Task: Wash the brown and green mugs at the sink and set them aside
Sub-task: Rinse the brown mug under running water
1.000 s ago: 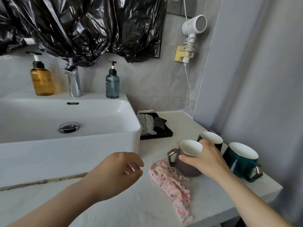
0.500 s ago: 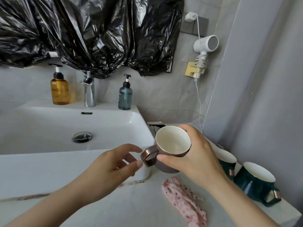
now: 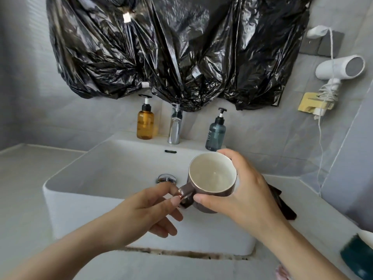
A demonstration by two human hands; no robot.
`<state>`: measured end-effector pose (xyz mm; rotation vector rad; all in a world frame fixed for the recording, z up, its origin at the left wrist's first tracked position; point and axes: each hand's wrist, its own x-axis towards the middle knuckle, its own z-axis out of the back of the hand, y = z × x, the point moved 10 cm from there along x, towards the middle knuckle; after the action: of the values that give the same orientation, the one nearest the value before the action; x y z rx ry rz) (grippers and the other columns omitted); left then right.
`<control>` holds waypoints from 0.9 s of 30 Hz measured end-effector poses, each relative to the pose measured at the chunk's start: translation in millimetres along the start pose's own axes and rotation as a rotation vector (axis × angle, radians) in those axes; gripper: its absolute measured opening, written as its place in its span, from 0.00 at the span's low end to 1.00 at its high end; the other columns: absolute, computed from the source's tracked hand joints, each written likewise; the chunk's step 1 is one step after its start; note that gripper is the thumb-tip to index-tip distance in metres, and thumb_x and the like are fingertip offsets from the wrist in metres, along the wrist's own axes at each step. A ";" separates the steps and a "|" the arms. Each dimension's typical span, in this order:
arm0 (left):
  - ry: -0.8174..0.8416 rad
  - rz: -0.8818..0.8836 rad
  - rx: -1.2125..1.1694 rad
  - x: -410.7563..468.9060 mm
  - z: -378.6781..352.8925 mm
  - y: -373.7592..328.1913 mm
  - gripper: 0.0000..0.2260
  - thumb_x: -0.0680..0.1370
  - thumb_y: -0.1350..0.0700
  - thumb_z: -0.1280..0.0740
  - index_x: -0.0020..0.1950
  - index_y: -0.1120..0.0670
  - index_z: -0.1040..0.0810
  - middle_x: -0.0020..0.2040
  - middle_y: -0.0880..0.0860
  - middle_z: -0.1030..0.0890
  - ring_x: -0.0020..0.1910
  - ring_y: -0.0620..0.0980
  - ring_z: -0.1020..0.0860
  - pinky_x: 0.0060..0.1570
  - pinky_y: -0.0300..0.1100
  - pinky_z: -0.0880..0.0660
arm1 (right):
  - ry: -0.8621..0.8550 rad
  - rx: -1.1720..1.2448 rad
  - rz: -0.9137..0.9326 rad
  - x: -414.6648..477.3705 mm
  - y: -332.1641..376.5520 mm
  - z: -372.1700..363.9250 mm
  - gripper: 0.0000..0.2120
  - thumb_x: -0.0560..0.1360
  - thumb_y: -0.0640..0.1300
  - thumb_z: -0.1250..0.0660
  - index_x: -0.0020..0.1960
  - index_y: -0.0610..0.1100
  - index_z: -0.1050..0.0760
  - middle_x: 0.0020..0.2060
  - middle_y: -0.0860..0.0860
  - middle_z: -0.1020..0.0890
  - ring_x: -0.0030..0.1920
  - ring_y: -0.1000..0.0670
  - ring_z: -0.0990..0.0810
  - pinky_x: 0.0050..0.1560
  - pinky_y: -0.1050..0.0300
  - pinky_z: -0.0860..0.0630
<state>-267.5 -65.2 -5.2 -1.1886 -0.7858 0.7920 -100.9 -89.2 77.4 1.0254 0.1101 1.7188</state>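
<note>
The brown mug (image 3: 212,174), white inside, hangs upright over the right part of the white sink (image 3: 113,178). My right hand (image 3: 238,190) grips its body from the right side. My left hand (image 3: 149,211) pinches the mug's handle with thumb and forefinger. A green mug (image 3: 357,257) shows only partly at the lower right edge, on the counter. The chrome tap (image 3: 175,126) stands behind the basin, with no water running.
An amber pump bottle (image 3: 145,123) and a blue-grey pump bottle (image 3: 216,133) flank the tap. Black plastic sheeting (image 3: 171,47) covers the wall above. A white hair dryer (image 3: 341,67) hangs at right. A dark tray (image 3: 282,205) lies right of the sink, a pink cloth (image 3: 282,272) at bottom.
My right hand has lifted the brown mug off the counter and carried it left over the sink. My left hand has closed in and taken the handle. The view has swung left.
</note>
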 end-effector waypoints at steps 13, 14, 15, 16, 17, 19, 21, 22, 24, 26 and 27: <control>-0.117 -0.078 -0.233 27.1 64.2 4.8 0.15 0.74 0.48 0.37 0.45 0.60 0.21 0.45 0.58 0.20 0.45 0.53 0.20 0.46 0.43 0.21 | 0.263 0.650 -0.121 61.0 -22.6 -68.6 0.26 0.69 0.67 0.33 0.63 0.56 0.25 0.57 0.59 0.18 0.60 0.57 0.21 0.61 0.58 0.25; -0.125 -0.083 -0.223 33.3 68.4 5.7 0.16 0.75 0.48 0.37 0.47 0.62 0.23 0.45 0.58 0.20 0.45 0.53 0.20 0.47 0.44 0.21 | 0.280 0.702 -0.228 67.6 -40.0 -75.9 0.26 0.71 0.68 0.35 0.62 0.55 0.24 0.58 0.57 0.18 0.60 0.55 0.20 0.63 0.52 0.25; -0.126 -0.091 -0.217 40.5 71.1 6.5 0.15 0.75 0.49 0.37 0.47 0.61 0.22 0.45 0.58 0.20 0.45 0.53 0.20 0.47 0.44 0.21 | 0.301 0.770 -0.365 71.8 -57.6 -85.5 0.26 0.72 0.68 0.37 0.62 0.53 0.23 0.58 0.53 0.18 0.58 0.51 0.19 0.62 0.47 0.24; -0.124 -0.098 -0.219 47.8 72.7 6.6 0.13 0.75 0.49 0.36 0.45 0.59 0.22 0.45 0.58 0.20 0.45 0.54 0.20 0.48 0.45 0.21 | 0.336 0.847 -0.498 74.0 -71.4 -97.1 0.25 0.73 0.66 0.39 0.61 0.51 0.22 0.58 0.48 0.18 0.55 0.46 0.18 0.59 0.45 0.22; -0.122 -0.103 -0.221 55.9 73.5 7.5 0.13 0.75 0.48 0.35 0.45 0.58 0.22 0.45 0.59 0.20 0.45 0.54 0.20 0.48 0.46 0.20 | 0.373 0.919 -0.594 76.3 -80.2 -108.6 0.25 0.76 0.64 0.41 0.61 0.48 0.22 0.57 0.43 0.19 0.52 0.41 0.18 0.56 0.43 0.20; -0.134 -0.099 -0.181 73.2 74.4 9.0 0.18 0.71 0.44 0.32 0.46 0.59 0.23 0.45 0.59 0.21 0.45 0.54 0.20 0.48 0.47 0.20 | 0.412 0.991 -0.668 85.5 -88.5 -123.3 0.25 0.79 0.61 0.44 0.61 0.43 0.23 0.58 0.37 0.21 0.52 0.36 0.18 0.49 0.44 0.19; -0.171 -0.067 -0.095 91.3 78.7 10.7 0.26 0.66 0.40 0.31 0.50 0.63 0.23 0.46 0.59 0.21 0.45 0.54 0.19 0.47 0.46 0.19 | 0.374 1.015 -0.669 100.8 -94.8 -128.9 0.23 0.80 0.58 0.42 0.62 0.42 0.23 0.63 0.35 0.23 0.58 0.36 0.20 0.51 0.43 0.18; -0.181 -0.044 -0.061 101.3 81.9 11.0 0.28 0.64 0.40 0.31 0.50 0.63 0.22 0.46 0.58 0.21 0.45 0.54 0.19 0.46 0.46 0.19 | 0.342 1.023 -0.658 109.0 -96.0 -128.8 0.21 0.79 0.56 0.40 0.61 0.42 0.22 0.65 0.35 0.25 0.59 0.38 0.20 0.53 0.42 0.19; -0.157 0.007 -0.004 121.6 86.2 11.5 0.25 0.63 0.40 0.30 0.48 0.60 0.20 0.47 0.58 0.22 0.45 0.54 0.19 0.46 0.47 0.19 | 0.287 1.038 -0.640 122.3 -97.6 -128.6 0.18 0.79 0.52 0.39 0.60 0.42 0.22 0.65 0.36 0.25 0.57 0.41 0.23 0.59 0.40 0.23; -0.119 0.030 0.042 137.5 86.2 12.8 0.16 0.64 0.43 0.29 0.42 0.54 0.17 0.46 0.56 0.22 0.43 0.53 0.18 0.48 0.50 0.18 | 0.251 1.041 -0.632 131.3 -104.7 -132.9 0.19 0.79 0.52 0.41 0.61 0.42 0.22 0.63 0.37 0.23 0.60 0.40 0.22 0.64 0.39 0.27; -0.115 0.025 0.071 142.5 85.6 14.4 0.11 0.66 0.44 0.29 0.39 0.51 0.17 0.44 0.54 0.22 0.43 0.52 0.18 0.48 0.51 0.18 | 0.244 1.040 -0.625 133.7 -110.1 -136.7 0.19 0.79 0.52 0.42 0.60 0.42 0.21 0.61 0.38 0.21 0.62 0.39 0.22 0.65 0.37 0.28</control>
<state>-270.6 100.7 12.1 -1.0992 -0.8314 0.9078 -118.1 120.4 10.3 1.2879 1.4391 1.1388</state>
